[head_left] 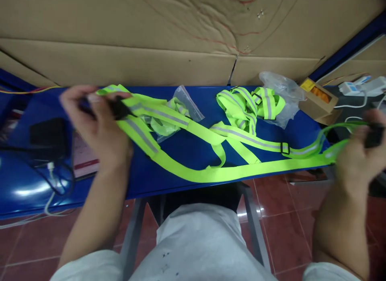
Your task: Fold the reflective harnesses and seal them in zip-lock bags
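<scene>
A neon yellow reflective strap harness [211, 175] with grey stripes stretches between my two hands across the front of the blue table. At the left, my left hand [98, 112] is closed around a black buckle [120, 108] where two straps meet. Far to the right, my right hand [358, 152] grips another black buckle piece [374, 135] at the other end; motion blurs it slightly. A black slider [285, 148] sits on one strap left of my right hand. Some of the middle straps droop onto the tabletop.
Behind lie another bundled reflective harness [241, 106], a clear bag [194, 106] with neon straps inside, and a crumpled plastic bag [279, 87]. An open carton [319, 100] stands right. At left are a black adapter [48, 138], cables and a phone-like screen [84, 156].
</scene>
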The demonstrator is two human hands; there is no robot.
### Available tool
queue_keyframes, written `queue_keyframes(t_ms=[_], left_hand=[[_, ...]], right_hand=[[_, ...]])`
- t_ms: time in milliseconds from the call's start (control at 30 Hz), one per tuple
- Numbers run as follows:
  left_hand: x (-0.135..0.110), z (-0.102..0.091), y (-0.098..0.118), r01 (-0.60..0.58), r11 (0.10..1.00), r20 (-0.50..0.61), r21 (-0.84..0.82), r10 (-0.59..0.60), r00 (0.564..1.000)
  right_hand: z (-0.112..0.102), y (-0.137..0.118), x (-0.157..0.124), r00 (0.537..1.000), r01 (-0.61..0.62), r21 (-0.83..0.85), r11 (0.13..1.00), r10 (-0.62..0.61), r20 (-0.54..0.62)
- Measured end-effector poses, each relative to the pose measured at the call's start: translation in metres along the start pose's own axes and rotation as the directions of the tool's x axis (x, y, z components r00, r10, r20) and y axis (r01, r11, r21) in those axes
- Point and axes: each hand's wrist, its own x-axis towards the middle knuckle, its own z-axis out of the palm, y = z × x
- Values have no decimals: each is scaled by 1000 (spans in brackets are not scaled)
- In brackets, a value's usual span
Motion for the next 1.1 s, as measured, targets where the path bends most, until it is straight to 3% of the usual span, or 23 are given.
queue_keyframes(t_ms=[67, 133, 167, 200, 267, 367, 500, 667, 900, 1100], left_hand=[[-4, 18, 15, -34, 999, 18, 37, 33, 999], [-8, 31, 25, -64, 996, 17, 65, 63, 998], [-11, 37, 27, -81, 994, 13, 79, 80, 997], [-13, 42, 27, -103, 990, 12, 96, 103, 995], [-16, 52, 23, -159, 976, 44, 149, 155, 987], [-20, 66, 14, -146, 966, 121, 212, 123, 985], [-26, 75, 7, -25, 971, 111, 236, -2, 994], [-29, 73, 9, -82, 931, 171, 355, 21, 985], [-29, 72, 11, -186, 840, 225, 510, 79, 971], [-34, 73, 16, -198, 846, 219, 494, 99, 971]], right_hand=[[26, -47, -7, 963, 244, -1, 970, -243, 120], [54, -97, -16, 875, 417, 38, 908, -412, 254], [67, -120, -20, 800, 502, 94, 860, -503, 328], [79, -142, -25, 736, 556, 151, 817, -568, 369], [100, -177, -31, 661, 604, 216, 767, -634, 402], [125, -206, -36, 598, 611, 298, 733, -674, 433], [146, -214, -47, 568, 589, 366, 721, -691, 447], [152, -211, -62, 560, 590, 390, 707, -706, 432], [148, -211, -63, 555, 611, 398, 685, -729, 402], [146, -219, -77, 539, 634, 333, 698, -707, 457]])
